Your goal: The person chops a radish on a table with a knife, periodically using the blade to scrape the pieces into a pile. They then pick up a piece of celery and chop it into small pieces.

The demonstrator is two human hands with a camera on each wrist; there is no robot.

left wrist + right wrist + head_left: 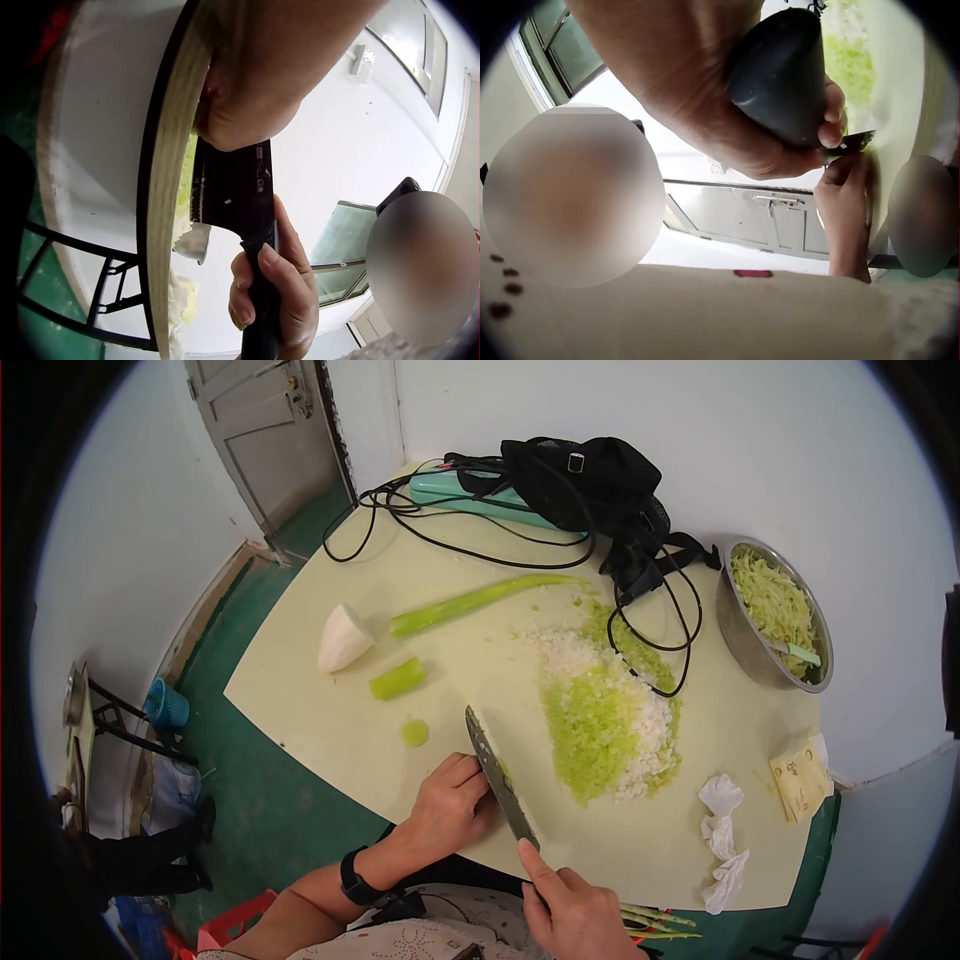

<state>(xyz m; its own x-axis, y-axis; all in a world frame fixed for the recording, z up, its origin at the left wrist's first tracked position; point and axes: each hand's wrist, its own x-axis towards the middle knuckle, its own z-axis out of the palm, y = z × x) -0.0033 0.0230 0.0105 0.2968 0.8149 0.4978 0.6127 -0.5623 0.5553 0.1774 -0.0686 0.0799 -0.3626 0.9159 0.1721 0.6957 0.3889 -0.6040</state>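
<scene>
My right hand (580,913) grips the black handle of a wide-bladed kitchen knife (500,778), its index finger along the base of the blade. The dark blade stands on edge over the table, with green bits along its far side. Left of the blade, my left hand (453,806) has its fingers curled against it, holding down a green stem piece (199,120) mostly hidden under the fingers. Ahead lie a round green slice (414,733), a short green stem chunk (398,679), a long tapered green stem (470,603) and a white radish chunk (344,638).
Diced green and white vegetable (605,730) is heaped right of the knife. A metal bowl (740,622) of shredded greens stands at the far right. Crumpled tissues (722,830) and a yellow packet (798,780) lie near the right edge. A black bag (590,480) and cables occupy the back.
</scene>
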